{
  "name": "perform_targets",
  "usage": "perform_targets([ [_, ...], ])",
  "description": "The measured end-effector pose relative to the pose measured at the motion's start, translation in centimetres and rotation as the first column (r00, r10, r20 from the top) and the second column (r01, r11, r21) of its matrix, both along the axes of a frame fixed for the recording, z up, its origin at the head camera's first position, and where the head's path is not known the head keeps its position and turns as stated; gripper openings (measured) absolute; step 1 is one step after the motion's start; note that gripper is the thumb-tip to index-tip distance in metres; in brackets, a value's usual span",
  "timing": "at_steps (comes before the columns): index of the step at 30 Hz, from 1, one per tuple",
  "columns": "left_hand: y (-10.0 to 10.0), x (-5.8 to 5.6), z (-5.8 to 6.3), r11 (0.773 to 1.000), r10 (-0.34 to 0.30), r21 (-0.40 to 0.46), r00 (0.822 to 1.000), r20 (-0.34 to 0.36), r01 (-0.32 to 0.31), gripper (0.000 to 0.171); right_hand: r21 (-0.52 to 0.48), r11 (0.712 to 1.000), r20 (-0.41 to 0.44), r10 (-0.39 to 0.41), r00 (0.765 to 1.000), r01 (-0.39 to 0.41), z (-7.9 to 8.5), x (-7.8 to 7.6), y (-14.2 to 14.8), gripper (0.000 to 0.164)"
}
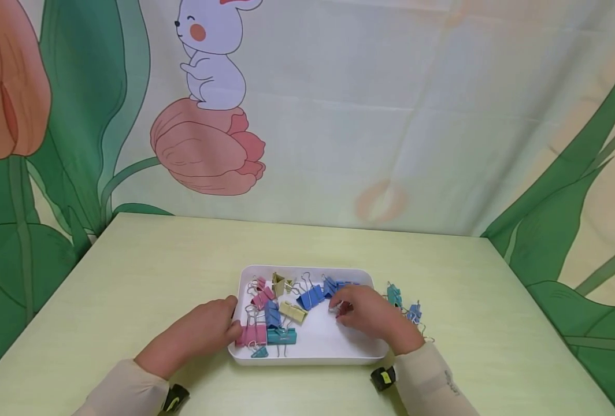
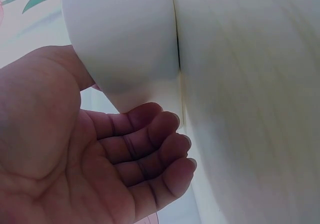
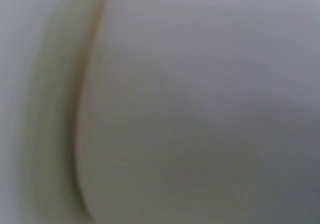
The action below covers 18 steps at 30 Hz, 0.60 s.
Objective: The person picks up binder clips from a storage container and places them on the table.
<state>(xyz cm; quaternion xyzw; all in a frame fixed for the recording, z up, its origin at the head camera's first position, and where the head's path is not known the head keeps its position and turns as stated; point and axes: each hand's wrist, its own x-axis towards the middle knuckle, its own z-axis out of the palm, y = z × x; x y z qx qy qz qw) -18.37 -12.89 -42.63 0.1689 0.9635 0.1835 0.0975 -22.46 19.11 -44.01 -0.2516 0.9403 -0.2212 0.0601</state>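
A white tray point(image 1: 323, 344) holds several binder clips, mostly on its left side and along the back. My left hand point(image 1: 208, 325) grips the tray's left edge, thumb at the rim; in the left wrist view its fingers point(image 2: 170, 149) curl against the outer wall. Over the tray's right part, my right hand point(image 1: 367, 312) pinches a reddish binder clip point(image 1: 342, 308), partly hidden by the fingers. Closest to it inside are blue clips point(image 1: 329, 287) and a yellow clip point(image 1: 293, 312). The blurred right wrist view shows only the tray's wall point(image 3: 200, 109) and some tabletop.
Just right of the tray, a teal clip point(image 1: 394, 294) and a blue clip point(image 1: 414, 312) lie on the pale table point(image 1: 156, 260), others partly hidden by the right arm. A printed curtain point(image 1: 328, 144) hangs behind the table.
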Motion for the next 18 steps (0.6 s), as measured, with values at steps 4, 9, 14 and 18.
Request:
perform_targets([
  [4, 0.00, 0.00, -0.06, 1.000, -0.002, 0.005, 1.000, -0.007, 0.002, 0.032, 0.031, 1.000, -0.035, 0.006, 0.999, -0.005, 0.04, 0.14, -0.16, 0.018],
  [9, -0.06, -0.02, -0.22, 1.000, -0.003, 0.010, 1.000, -0.019, 0.003, 0.030, 0.041, 0.999, -0.045, 0.016, 0.999, -0.014, 0.05, 0.29, -0.27, 0.016],
  [14, -0.12, 0.04, -0.32, 1.000, -0.008, 0.012, 0.999, -0.031, 0.008, 0.028, 0.044, 0.999, -0.037, 0.010, 0.999, -0.008, 0.04, 0.32, -0.28, 0.015],
  [18, -0.14, 0.09, -0.33, 1.000, -0.007, 0.013, 0.999, -0.037, 0.007, 0.027, 0.041, 0.999, -0.035, 0.009, 0.999, -0.008, 0.11, 0.36, -0.24, 0.015],
])
